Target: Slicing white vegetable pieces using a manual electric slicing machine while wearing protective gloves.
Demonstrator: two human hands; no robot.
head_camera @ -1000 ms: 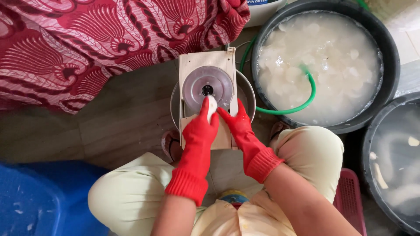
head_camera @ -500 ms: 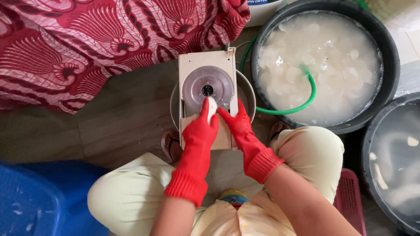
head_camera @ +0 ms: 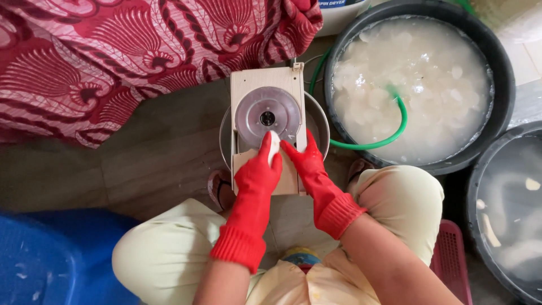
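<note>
Pale white chunk (head_camera: pixel 274 148), smooth, pinched between both red-gloved hands' closed grip, against slicer disc (head_camera: pixel 266 114).

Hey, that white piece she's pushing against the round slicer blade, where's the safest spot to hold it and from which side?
Probably by its near end, from the person's side. The white piece stands lengthwise against the round blade, its far end at the disc. The left hand and right hand flank its lower part, gloved fingers away from the blade.

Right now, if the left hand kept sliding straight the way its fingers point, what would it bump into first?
Probably the slicer's round metal disc: the left hand points up at it, pressing a white piece near its lower edge.
</note>
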